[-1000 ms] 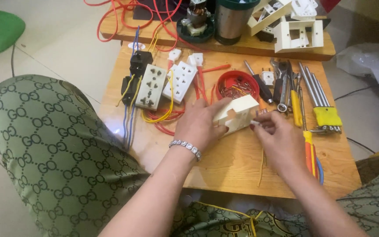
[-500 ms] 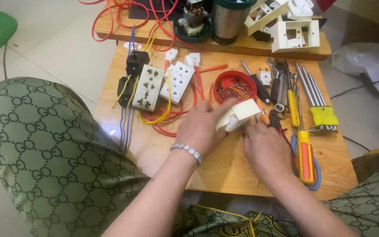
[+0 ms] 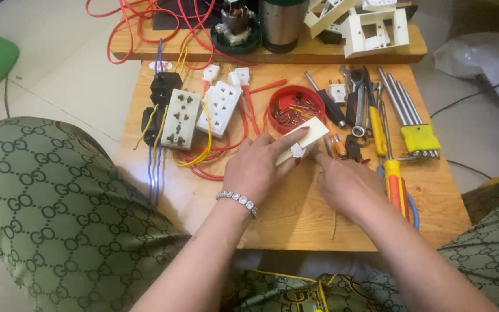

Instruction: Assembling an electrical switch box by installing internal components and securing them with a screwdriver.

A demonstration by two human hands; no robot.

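Two hands meet at one white socket block [image 3: 302, 140], which lies tilted near the middle of the desk [image 3: 284, 214], just below the red bowl [image 3: 295, 107] of small metal parts. The work looks midway, in my judgement: two other socket strips [image 3: 181, 118] lie wired with yellow and red leads at the left, while this block shows no wire on it. The left hand [image 3: 256, 169] lies palm down, fingers stretched over the block and pressing it flat, its grip open rather than curled. The right hand [image 3: 345, 184] rests knuckles up beside it, forefinger reaching to the block's lower edge; whether it pinches anything I cannot tell. Screwdrivers [image 3: 393, 179] lie untouched just to the right.
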